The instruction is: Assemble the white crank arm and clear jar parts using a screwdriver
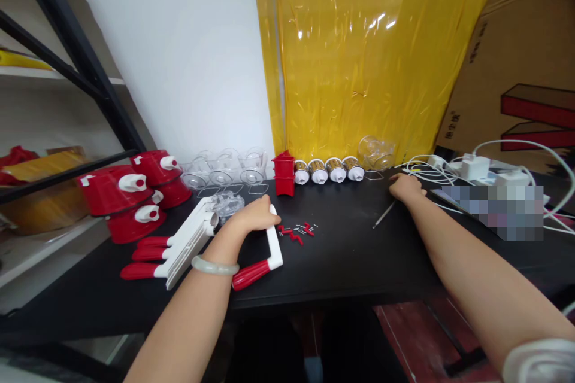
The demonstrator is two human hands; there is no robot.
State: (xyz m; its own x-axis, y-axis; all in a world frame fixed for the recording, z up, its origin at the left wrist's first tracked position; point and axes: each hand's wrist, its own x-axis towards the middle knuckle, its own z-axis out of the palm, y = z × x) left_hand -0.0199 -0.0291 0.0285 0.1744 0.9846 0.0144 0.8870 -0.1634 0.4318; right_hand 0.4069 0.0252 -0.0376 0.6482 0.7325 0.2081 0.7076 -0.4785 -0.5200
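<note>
At nine o'clock on the black table (pixel 350 263) stand stacked red housings (pixel 130 191) with white caps, and just beside them a row of white crank handles with red grips (pixel 175 248). The left hand (pixel 254 215) is closed over the top of one white crank handle (pixel 274 245), which lies near the middle of the table, its red grip (pixel 250 273) pointing toward seven o'clock. The piece looks like light, rigid moulded plastic, smooth on the white arm; the ribbed red grip or the arm's upper end seem the surest places to hold it. Just right of that hand lie small red clips and metal pins (pixel 297 232). At twelve o'clock sit clear cups (pixel 224 173), a red block (pixel 284 173) and a row of drum blades (pixel 329 170), likely sharp. The right hand (pixel 405 187) rests knuckles-up at two o'clock, holding nothing that I can see, near a thin rod (pixel 383 215) and white cables (pixel 431 170).
</note>
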